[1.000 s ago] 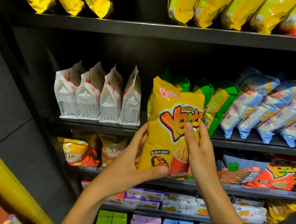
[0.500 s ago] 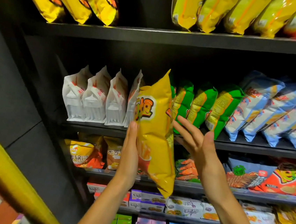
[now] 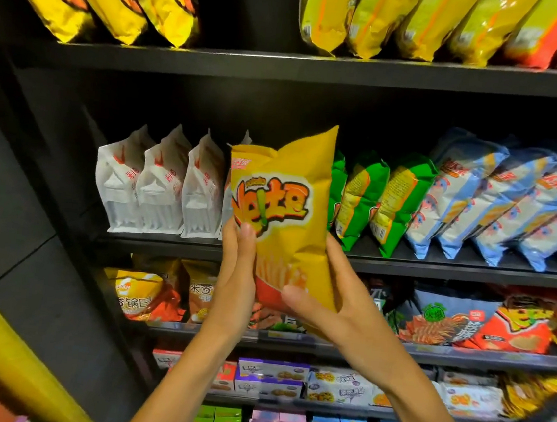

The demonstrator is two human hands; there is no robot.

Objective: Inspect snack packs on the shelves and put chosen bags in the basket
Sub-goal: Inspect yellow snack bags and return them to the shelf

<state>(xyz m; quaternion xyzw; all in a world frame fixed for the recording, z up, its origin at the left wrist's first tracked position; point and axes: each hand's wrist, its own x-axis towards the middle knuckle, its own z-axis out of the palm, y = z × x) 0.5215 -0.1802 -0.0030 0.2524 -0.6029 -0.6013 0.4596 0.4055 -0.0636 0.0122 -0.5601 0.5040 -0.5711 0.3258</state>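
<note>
Yellow snack bag [image 3: 290, 219] is held up in front of the middle shelf [image 3: 402, 266], printed face toward the camera and upright with a slight lean, which suits reading the label; I judge the inspecting step is under way. Left hand [image 3: 236, 271] grips the bag's left edge, thumb on the front just under the logo, fingers behind. Right hand [image 3: 332, 302] cradles the lower right corner, thumb pressed across the red lower panel, the rest of the fingers wrapped behind where they are hidden. So the bag sits between both hands, rising above them. Behind it stand white pouches [image 3: 159, 184] to the left and green bags [image 3: 374, 203] to the right. No basket is clearly visible.
</note>
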